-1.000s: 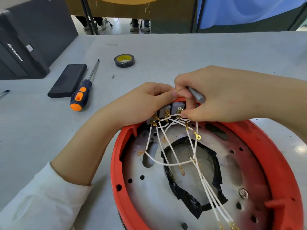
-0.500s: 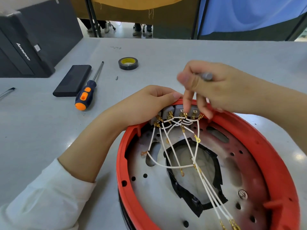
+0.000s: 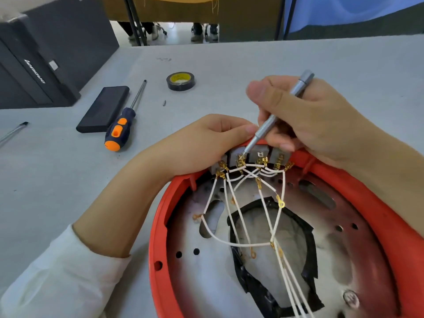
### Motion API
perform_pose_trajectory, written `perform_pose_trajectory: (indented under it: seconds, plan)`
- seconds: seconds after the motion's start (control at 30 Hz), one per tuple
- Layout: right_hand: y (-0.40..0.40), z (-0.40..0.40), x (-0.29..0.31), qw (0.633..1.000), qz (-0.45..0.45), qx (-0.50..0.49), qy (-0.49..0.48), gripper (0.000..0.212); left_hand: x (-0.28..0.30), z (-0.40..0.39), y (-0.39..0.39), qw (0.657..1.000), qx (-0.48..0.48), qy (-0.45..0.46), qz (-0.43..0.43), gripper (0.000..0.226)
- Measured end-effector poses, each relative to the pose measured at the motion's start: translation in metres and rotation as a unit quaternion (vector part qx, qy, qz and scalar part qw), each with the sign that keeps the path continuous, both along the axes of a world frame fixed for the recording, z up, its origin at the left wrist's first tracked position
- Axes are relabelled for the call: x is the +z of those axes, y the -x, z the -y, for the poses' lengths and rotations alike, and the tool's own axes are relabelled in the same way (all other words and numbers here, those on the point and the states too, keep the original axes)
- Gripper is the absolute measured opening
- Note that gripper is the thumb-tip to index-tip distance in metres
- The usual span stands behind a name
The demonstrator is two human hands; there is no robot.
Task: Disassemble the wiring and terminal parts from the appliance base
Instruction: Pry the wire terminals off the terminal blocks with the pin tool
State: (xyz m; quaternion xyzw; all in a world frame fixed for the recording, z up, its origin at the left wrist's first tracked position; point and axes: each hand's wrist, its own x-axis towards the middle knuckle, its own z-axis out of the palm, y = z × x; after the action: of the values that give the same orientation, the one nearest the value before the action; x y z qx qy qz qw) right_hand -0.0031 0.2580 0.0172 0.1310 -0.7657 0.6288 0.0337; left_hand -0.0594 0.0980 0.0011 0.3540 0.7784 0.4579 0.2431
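Note:
A round red appliance base (image 3: 160, 226) lies open side up at the lower right, with a metal plate and black tape inside. Several white wires (image 3: 231, 207) with gold terminals run from grey switch blocks (image 3: 259, 153) at its far rim. My left hand (image 3: 206, 143) grips the rim and the blocks from outside, fingers curled. In my right hand (image 3: 305, 120) is a slim silver screwdriver (image 3: 266, 127), held like a pen, its tip touching a gold terminal (image 3: 241, 157) on the blocks.
On the grey table to the left lie an orange-and-blue screwdriver (image 3: 119, 129), a black flat case (image 3: 103, 109), a roll of black tape (image 3: 180, 81) and a tiny screw (image 3: 164, 103). A dark computer case (image 3: 34, 60) stands at the far left.
My right hand lifted off the switch blocks, turned the silver screwdriver into a pen hold and brought its tip down onto a terminal. My left hand stayed on the rim.

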Motion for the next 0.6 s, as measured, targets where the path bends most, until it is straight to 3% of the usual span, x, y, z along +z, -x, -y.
perform_pose_trajectory:
  seconds: [0.1,0.3,0.43,0.6]
  plan:
    - [-0.0006,0.0005,-0.0006,1.000,-0.015,-0.017,-0.002,0.038,0.0002,0.0010,0.0012,1.000,-0.013,-0.004,-0.007,0.031]
    - [0.0005,-0.0012,-0.0026,0.996,-0.043,-0.047,-0.067,0.032,0.0003,-0.0020,-0.0019,1.000,-0.010,-0.007,-0.027,0.062]
    - [-0.0001,-0.0001,-0.0027,0.993,-0.064,-0.075,-0.070,0.038,0.0006,-0.0018,-0.0019,0.999,-0.027,-0.036,0.007,0.044]
    - [-0.0011,0.0010,-0.0033,0.991,-0.069,-0.100,-0.055,0.042,-0.0024,-0.0001,-0.0007,0.997,-0.045,-0.053,0.047,0.038]
